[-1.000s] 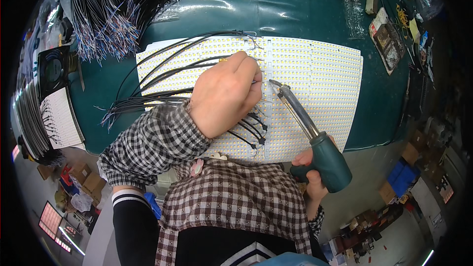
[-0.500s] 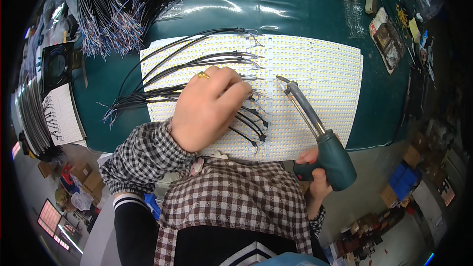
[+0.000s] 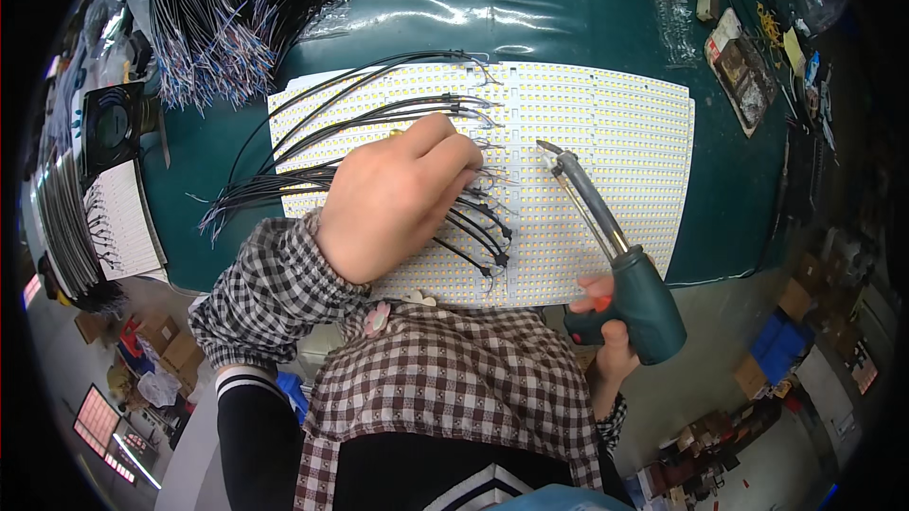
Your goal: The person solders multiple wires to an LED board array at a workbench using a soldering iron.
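Wires (image 3: pixel 379 127) pinned under left hand (image 3: pixel 398 198), knuckles up.

A large bundle of black wires with coloured ends (image 3: pixel 204 28) lies at the green work mat's (image 3: pixel 739 189) far left corner. A small black fan (image 3: pixel 112 125) sits off its left edge, above stacked white strip boards (image 3: pixel 118 217).

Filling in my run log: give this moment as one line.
left hand: pressing black wires on LED panel | right hand: holding soldering gun, tip above panel
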`<state>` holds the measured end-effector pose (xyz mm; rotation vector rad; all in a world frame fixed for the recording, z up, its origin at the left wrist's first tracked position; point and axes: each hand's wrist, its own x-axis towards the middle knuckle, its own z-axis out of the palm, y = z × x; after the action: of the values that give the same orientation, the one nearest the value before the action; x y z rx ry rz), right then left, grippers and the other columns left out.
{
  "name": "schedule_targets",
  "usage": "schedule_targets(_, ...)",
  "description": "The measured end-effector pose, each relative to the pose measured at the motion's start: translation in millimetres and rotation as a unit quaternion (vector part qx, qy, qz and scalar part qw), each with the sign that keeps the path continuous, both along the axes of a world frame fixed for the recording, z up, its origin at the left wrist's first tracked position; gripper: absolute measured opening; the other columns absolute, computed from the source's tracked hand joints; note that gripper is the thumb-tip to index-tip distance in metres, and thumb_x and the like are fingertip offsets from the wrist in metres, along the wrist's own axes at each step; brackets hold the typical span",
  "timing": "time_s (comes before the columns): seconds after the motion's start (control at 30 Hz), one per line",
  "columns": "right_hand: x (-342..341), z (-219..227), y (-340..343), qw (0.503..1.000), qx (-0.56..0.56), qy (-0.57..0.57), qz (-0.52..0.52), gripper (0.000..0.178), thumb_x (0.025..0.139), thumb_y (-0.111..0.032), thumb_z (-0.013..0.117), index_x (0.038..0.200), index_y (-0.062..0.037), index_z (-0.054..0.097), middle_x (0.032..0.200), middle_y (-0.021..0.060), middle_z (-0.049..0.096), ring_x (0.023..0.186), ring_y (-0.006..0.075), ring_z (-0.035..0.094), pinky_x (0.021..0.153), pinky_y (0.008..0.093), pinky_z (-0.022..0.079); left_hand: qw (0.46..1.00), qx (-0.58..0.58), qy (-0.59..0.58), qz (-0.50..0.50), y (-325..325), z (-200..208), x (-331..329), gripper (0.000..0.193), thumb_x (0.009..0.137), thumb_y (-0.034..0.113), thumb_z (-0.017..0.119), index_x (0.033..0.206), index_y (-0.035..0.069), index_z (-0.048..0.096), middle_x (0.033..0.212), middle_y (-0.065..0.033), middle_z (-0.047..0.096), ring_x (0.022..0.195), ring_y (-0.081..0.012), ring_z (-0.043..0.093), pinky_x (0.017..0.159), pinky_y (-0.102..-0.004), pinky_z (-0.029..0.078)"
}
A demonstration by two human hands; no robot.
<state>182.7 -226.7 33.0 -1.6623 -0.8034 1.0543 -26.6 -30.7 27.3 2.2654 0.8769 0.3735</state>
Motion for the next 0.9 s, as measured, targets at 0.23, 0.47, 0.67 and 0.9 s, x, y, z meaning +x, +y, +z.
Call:
schedule_targets(0.23, 1, -2, 0, 0.997, 0.027, 0.062, -0.028, 0.063, 0.081, -0.05, 0.075, 0.102, 0.0082, 0.065, 0.103, 0.0145, 0.063, 0.086, 0.0274, 0.069, 0.077, 0.039, 0.057, 0.993, -0.088, -0.025, 0.074, -11, -3, 4, 0.012, 0.084, 0.001, 0.068, 0.095, 0.003, 0.062, 0.088, -0.0122, 0.059, 0.071, -0.0301, 0.062, 0.062, -0.0357, 0.05)
schedule_targets(0.47, 1, -2, -2, 0.998, 0.027, 0.046, -0.038, 0.066, 0.082, -0.052, 0.074, 0.104, 0.009, 0.064, 0.102, 0.0143, 0.063, 0.087, 0.0289, 0.069, 0.076, 0.0382, 0.058, 0.999, 0.033, 0.004, 0.031, -9, -2, 3, 0.011, 0.085, 0.003, 0.068, 0.095, 0.002, 0.063, 0.085, -0.0123, 0.06, 0.067, -0.0329, 0.059, 0.062, -0.0381, 0.05)
schedule_targets(0.67, 0, -8, -4, 0.996, 0.056, 0.045, -0.045, 0.069, 0.082, -0.052, 0.074, 0.108, 0.01, 0.062, 0.097, 0.0134, 0.065, 0.088, 0.028, 0.069, 0.076, 0.0373, 0.058, 0.944, -0.32, -0.014, 0.076, -9, -4, -1, 0.007, 0.092, 0.005, 0.064, 0.097, 0.001, 0.063, 0.077, -0.001, 0.062, 0.068, -0.0096, 0.062, 0.056, -0.0271, 0.047)
schedule_targets(0.9, 2, -15, -12, 0.996, 0.061, 0.053, -0.022, 0.085, 0.081, -0.05, 0.075, 0.13, 0.0136, 0.046, 0.096, 0.0123, 0.066, 0.087, 0.0273, 0.069, 0.078, 0.037, 0.058, 0.965, -0.237, -0.067, 0.091, -11, -14, 4, 0.015, 0.094, 0.005, 0.062, 0.107, 0.0, 0.059, 0.075, 0.0003, 0.061, 0.066, -0.0043, 0.055, 0.057, -0.0221, 0.044)
